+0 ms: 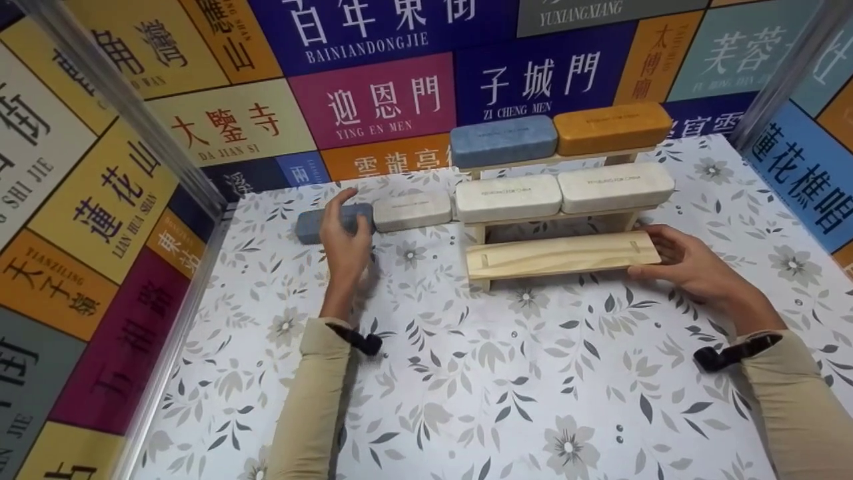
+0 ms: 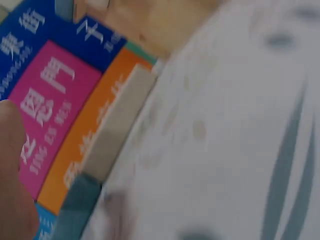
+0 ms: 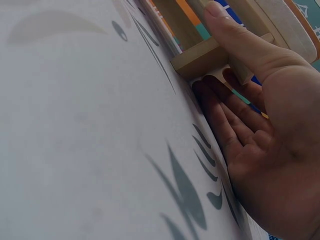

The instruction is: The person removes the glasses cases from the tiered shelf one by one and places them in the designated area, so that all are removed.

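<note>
A three-tier wooden stand stands on the patterned tabletop, its lowest shelf bare. My right hand holds the right end of that shelf, thumb in front and fingers around the end; the right wrist view shows the thumb against the wood. At the left, my left hand is over a blue rounded oblong block, partly covering it, fingers spread. Whether they touch it is unclear. A white oblong block lies end to end with the blue one, reaching toward the stand.
Two white blocks fill the middle shelf. On the top shelf sit a blue block and an orange block. Panels with coloured signs rise behind and left of the floral tabletop.
</note>
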Action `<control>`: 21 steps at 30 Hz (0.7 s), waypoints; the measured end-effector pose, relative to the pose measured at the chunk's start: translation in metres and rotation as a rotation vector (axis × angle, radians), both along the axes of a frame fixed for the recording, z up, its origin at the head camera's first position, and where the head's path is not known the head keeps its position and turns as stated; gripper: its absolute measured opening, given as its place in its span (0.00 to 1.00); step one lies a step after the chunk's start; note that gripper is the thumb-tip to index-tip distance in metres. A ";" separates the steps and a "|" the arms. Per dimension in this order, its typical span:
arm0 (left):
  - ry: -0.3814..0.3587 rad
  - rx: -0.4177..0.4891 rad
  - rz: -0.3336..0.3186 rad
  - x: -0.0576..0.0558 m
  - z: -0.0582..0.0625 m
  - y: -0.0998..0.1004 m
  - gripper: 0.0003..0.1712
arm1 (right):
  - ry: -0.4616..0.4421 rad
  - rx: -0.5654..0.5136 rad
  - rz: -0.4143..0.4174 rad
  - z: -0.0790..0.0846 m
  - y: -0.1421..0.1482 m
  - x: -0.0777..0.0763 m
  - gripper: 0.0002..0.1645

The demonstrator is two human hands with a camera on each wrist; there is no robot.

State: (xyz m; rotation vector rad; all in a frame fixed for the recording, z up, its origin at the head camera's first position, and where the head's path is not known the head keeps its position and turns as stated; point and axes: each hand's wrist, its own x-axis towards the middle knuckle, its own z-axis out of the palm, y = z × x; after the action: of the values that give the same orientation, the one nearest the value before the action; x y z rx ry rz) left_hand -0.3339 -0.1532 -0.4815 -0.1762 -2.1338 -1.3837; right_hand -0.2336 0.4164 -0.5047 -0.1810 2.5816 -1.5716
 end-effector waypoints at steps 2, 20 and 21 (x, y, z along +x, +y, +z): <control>0.062 0.013 -0.064 0.003 0.007 0.016 0.21 | 0.002 0.003 -0.001 0.000 0.000 0.000 0.44; -0.119 -0.009 -0.531 0.031 0.032 0.129 0.44 | 0.014 -0.003 0.011 -0.001 0.001 -0.001 0.44; -0.128 -0.015 -0.526 0.030 0.032 0.132 0.46 | 0.018 -0.001 0.018 -0.001 0.001 -0.001 0.44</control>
State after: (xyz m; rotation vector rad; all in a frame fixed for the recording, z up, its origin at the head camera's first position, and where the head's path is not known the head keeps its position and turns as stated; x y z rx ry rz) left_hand -0.3038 -0.0208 -0.4500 -0.7141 -2.3023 -1.7023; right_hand -0.2343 0.4170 -0.5061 -0.2181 2.5854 -1.5720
